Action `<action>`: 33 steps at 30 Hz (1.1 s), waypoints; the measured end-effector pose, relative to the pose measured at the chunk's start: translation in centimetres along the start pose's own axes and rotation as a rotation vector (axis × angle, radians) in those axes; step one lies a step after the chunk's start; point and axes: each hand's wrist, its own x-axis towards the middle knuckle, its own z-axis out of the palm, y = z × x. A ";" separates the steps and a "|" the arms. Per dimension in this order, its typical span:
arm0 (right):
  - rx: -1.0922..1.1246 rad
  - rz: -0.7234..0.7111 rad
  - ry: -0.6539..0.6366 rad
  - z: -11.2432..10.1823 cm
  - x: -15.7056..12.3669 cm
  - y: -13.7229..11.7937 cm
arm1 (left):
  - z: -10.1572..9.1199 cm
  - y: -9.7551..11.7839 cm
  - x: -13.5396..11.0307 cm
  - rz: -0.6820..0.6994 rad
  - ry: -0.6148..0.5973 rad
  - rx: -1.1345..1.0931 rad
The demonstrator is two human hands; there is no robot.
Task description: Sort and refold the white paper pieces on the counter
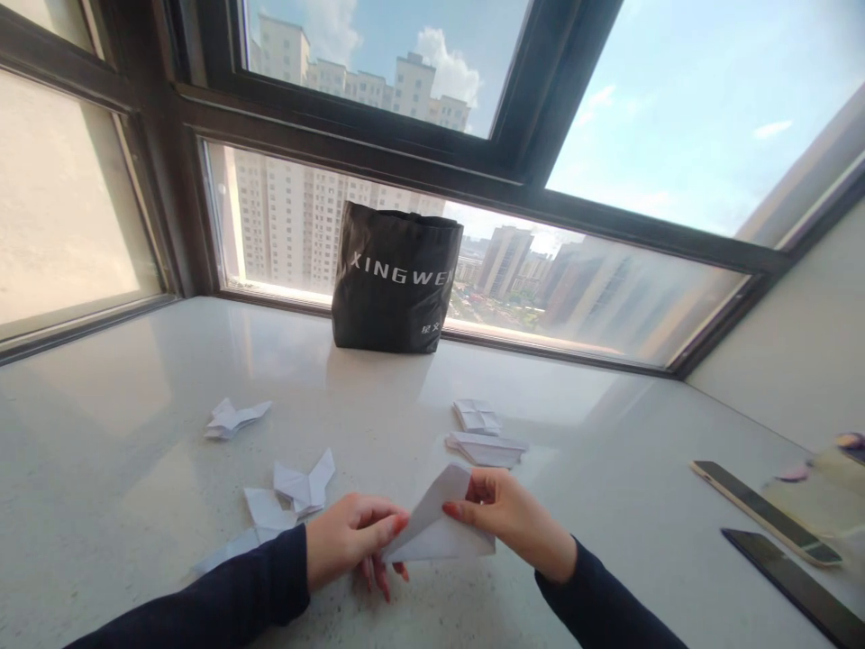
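Note:
A white folded sheet of paper [442,532] is held up between my two hands, its peak pointing up and its lower edge nearly level. My right hand [510,514] pinches its upper right side, thumb on the near face and fingers curled behind. At the paper's left corner is my left hand [355,541], with the thumb along the slanted edge and the other fingers partly hidden underneath. Beyond the right hand lie a folded paper boat shape [487,448] and a creased paper square [477,415].
Left of my hands are several folded papers, including a winged paper piece [307,482] and a farther paper piece [233,419]. A black bag [396,279] stands by the window. Two phones, one gold-edged [763,509] and one black [790,577], lie at the right.

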 end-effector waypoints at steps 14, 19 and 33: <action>-0.307 0.178 0.439 -7.7 -2.3 5.3 | 0.0 -0.5 0.6 -0.008 0.051 -0.002; -0.481 0.182 0.476 -7.8 -1.8 6.2 | -0.1 -0.5 0.6 0.006 0.048 -0.016; -0.972 0.237 0.648 -7.5 -1.8 6.5 | 0.1 -0.4 0.6 0.006 0.074 -0.031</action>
